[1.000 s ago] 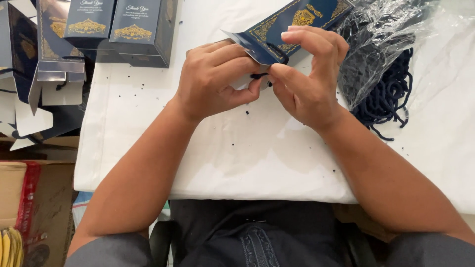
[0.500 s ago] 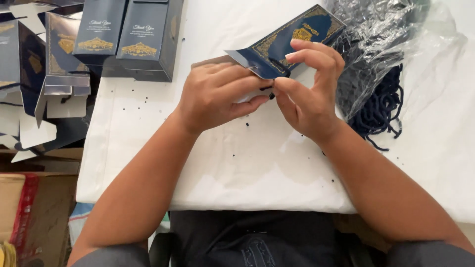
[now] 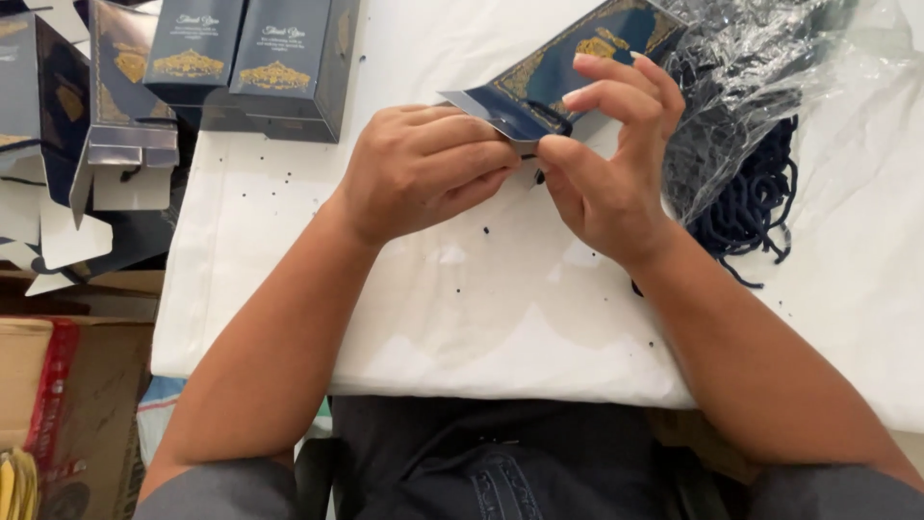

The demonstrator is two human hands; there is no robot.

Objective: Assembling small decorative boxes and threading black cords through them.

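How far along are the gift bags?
Done: several navy bags stand assembled at top left. In hand: the left hand and right hand hold a flat bag, working a cord at its edge. Left: a heap of cords in plastic.

Bare forearms, short grey sleeves, dark patterned garment below.

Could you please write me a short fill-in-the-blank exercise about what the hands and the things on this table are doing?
1. The left hand and the right hand pinch a flat dark blue ____ printed with gold patterns.
2. The bundle of dark blue cords lies partly inside a clear ____ bag.
3. The folded boxes stand at the table's far ____ corner.
4. The table is covered with a ____ cloth.

Missing words: paper bag; plastic; left; white
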